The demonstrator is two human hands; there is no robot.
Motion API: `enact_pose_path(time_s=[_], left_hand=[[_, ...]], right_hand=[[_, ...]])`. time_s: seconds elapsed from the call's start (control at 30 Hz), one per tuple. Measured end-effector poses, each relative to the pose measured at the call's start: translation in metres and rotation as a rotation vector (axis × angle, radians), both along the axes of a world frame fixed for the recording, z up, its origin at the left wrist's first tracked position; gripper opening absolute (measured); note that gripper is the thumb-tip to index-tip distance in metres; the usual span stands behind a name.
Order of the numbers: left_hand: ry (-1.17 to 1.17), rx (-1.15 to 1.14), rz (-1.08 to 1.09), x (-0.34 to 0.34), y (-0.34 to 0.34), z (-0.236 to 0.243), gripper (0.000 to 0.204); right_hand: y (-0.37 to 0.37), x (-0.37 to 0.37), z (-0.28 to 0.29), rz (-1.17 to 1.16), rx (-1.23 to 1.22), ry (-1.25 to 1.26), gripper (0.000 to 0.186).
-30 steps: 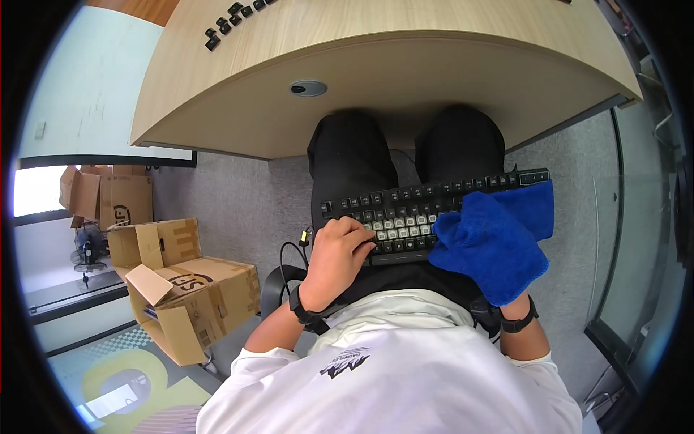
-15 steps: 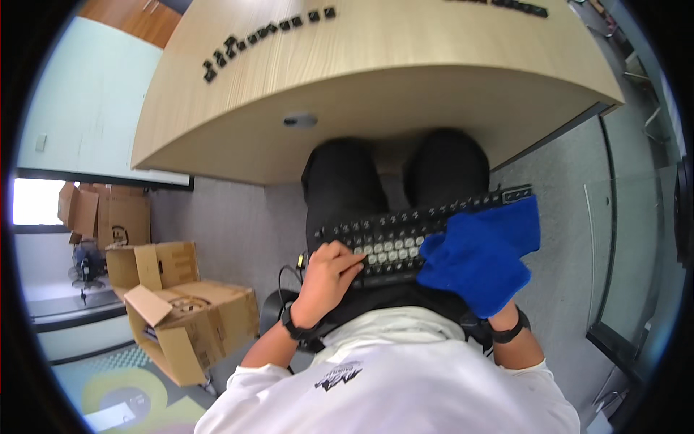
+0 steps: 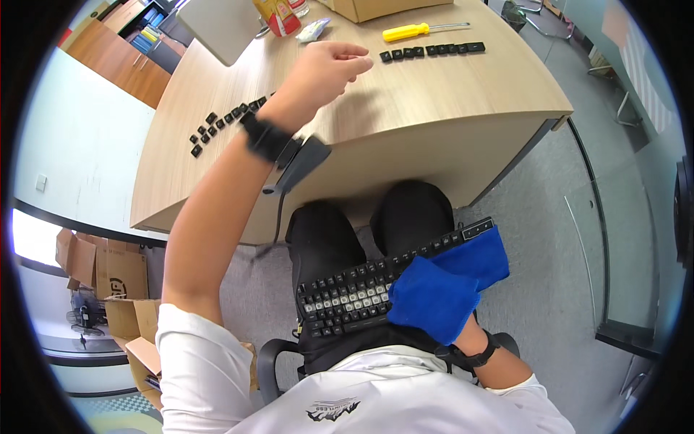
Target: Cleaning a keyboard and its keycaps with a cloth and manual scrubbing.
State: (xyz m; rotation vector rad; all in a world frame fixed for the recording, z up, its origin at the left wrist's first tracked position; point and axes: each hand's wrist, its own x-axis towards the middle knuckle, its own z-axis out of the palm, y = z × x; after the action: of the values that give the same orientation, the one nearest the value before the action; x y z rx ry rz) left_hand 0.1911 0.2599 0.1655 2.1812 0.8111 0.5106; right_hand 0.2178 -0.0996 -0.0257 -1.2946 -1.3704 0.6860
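Note:
My left hand (image 3: 325,76) is raised over the wooden desk, its fingers stretched forward and nothing visible in them. Just beyond the fingertips lies a row of black keycaps (image 3: 431,50). A mechanical keyboard (image 3: 343,284) rests tilted across my lap; its middle rows show white key switches without caps, while black caps surround them. My right hand (image 3: 470,338) is under a blue cloth (image 3: 434,296), with only the back of the hand near the wrist showing. The cloth drapes over the keyboard's right part. Its folds hide my right fingers.
More loose keycaps (image 3: 211,130) lie on the desk (image 3: 434,90) at the left, partly behind my forearm. A yellow-handled screwdriver (image 3: 406,32), a small packet (image 3: 313,30) and a cardboard box (image 3: 376,9) are farther back. A dark boxy device (image 3: 305,163) hangs by my left wristband, trailing a cable.
My left hand has left the keyboard and reached up over the desk. My right hand stays under the cloth at the keyboard. The view has shifted, bringing the screwdriver and box into sight.

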Motion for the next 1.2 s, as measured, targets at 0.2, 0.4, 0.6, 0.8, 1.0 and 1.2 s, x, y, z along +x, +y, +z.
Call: enact_pose_path(time_s=[0.2, 0.4, 0.6, 0.8, 1.0, 1.2], left_hand=[[0.17, 0.005, 0.041, 0.049, 0.037, -0.016, 0.033], [-0.005, -0.003, -0.018, 0.003, -0.029, 0.003, 0.022], [-0.207, -0.433, -0.152, -0.129, -0.204, 0.012, 0.019], [-0.513, -1.157, 0.261, -0.151, -0.263, -0.072, 0.009], [-0.564, -1.313, 0.251, -0.154, -0.284, -0.095, 0.007], [-0.624, -1.456, 0.248, -0.159, -0.281, -0.103, 0.017]], right_hand=[[0.004, 0.005, 0.002, -0.006, -0.013, 0.019, 0.037], [0.002, 0.01, 0.02, -0.066, 0.007, 0.19, 0.027], [0.019, 0.017, 0.081, -0.061, -0.133, -0.431, 0.025], [0.026, -0.011, 0.131, -0.153, -0.317, -0.589, 0.013], [0.017, -0.011, 0.086, 0.021, -0.16, -0.181, 0.013], [0.011, -0.008, 0.08, 0.039, -0.144, -0.54, 0.016]])
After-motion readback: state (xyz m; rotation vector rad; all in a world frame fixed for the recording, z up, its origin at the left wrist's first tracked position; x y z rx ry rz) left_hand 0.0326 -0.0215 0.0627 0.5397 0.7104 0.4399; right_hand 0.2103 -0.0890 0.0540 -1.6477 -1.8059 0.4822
